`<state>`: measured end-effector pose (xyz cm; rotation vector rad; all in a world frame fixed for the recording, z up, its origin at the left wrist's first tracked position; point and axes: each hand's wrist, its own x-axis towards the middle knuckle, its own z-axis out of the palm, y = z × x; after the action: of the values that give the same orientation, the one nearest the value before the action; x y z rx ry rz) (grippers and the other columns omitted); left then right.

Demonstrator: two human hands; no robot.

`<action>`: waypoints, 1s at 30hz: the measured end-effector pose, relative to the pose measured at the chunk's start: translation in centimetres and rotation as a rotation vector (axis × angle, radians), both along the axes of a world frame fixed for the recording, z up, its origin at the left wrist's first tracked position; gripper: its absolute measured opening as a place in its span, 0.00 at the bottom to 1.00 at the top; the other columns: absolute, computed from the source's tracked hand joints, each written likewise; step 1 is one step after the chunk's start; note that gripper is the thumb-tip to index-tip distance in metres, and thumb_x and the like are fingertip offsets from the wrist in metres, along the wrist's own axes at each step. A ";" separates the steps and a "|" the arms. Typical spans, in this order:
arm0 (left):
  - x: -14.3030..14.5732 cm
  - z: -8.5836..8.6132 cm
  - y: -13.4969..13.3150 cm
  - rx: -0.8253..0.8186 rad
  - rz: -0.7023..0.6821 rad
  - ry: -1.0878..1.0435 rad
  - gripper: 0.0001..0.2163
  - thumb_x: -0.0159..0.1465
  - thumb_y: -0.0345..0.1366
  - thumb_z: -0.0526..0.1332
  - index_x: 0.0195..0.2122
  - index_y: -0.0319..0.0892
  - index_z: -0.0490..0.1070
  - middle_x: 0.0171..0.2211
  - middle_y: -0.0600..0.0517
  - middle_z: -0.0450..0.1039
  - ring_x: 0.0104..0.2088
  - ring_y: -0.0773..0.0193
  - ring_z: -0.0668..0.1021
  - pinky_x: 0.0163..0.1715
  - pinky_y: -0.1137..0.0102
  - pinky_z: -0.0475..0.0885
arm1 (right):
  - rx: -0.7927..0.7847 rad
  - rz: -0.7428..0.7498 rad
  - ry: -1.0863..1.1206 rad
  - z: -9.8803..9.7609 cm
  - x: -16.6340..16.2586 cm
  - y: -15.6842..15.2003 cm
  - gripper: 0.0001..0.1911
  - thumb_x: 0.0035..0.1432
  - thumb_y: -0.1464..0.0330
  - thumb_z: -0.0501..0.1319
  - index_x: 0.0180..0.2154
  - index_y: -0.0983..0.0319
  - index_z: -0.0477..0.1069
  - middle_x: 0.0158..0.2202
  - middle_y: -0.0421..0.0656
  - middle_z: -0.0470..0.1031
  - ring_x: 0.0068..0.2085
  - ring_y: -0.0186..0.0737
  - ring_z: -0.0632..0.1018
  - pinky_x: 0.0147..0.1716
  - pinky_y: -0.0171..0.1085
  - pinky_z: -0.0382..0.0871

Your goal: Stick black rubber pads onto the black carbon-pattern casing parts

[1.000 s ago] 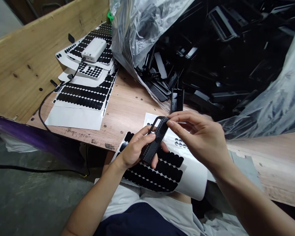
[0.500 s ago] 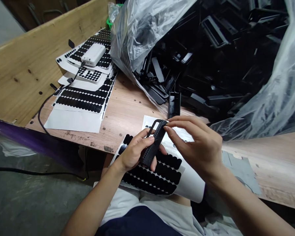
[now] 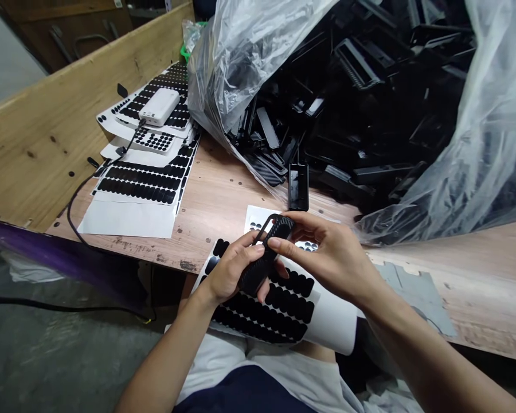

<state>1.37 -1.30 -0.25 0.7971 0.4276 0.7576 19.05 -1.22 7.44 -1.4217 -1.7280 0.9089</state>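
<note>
A black plastic part with a ribbed, carbon-look surface and a loop-like frame (image 3: pixel 266 252) is held up over my lap. My left hand (image 3: pixel 232 265) wraps round its lower end, thumb on top. My right hand (image 3: pixel 322 244) grips the upper end, with the thumb pressed on its face and the fingers behind it. Below both hands, a sheet of black oval stickers (image 3: pixel 279 310) lies across my lap against the table edge. A second sheet with small round stickers (image 3: pixel 254 221) sits partly hidden behind the hands.
A large clear plastic bag (image 3: pixel 223 74) full of black plastic parts (image 3: pixel 348 132) fills the back right. One hollow black part (image 3: pixel 298 188) stands before it. At left are stacked sticker sheets (image 3: pixel 137 183), a white power bank (image 3: pixel 160 106) with a cable, and a wooden side board (image 3: pixel 47 126).
My right hand has closed in on the black part, its thumb moving from the top edge down onto the face. The part has tilted slightly. The view has shifted a little.
</note>
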 end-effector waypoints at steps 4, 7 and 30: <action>0.0 -0.1 -0.1 0.009 0.008 0.013 0.18 0.68 0.52 0.62 0.45 0.44 0.63 0.31 0.50 0.80 0.14 0.65 0.76 0.12 0.76 0.66 | -0.015 -0.002 0.029 0.2 0.0 -0.2 0.16 0.59 0.55 0.71 0.41 0.60 0.82 0.32 0.43 0.85 0.31 0.45 0.82 0.33 0.41 0.75; 0.0 0.0 -0.1 0.035 -0.004 0.029 0.20 0.68 0.53 0.63 0.49 0.45 0.61 0.29 0.53 0.79 0.16 0.65 0.77 0.15 0.75 0.69 | -0.027 0.046 0.053 0.0 0.2 -0.3 0.14 0.62 0.56 0.67 0.38 0.60 0.82 0.33 0.43 0.84 0.33 0.45 0.81 0.33 0.40 0.73; 0.3 0.2 -0.2 -0.156 0.289 -0.076 0.33 0.62 0.54 0.72 0.61 0.40 0.69 0.35 0.50 0.77 0.34 0.56 0.83 0.31 0.65 0.80 | -0.474 0.123 0.612 -1.3 2.3 -2.7 0.23 0.57 0.54 0.72 0.50 0.58 0.76 0.42 0.46 0.83 0.40 0.42 0.83 0.40 0.39 0.77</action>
<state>1.69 -1.52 -0.05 0.5641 0.5330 1.0065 21.39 -3.88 6.13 -1.1378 -1.1849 1.6983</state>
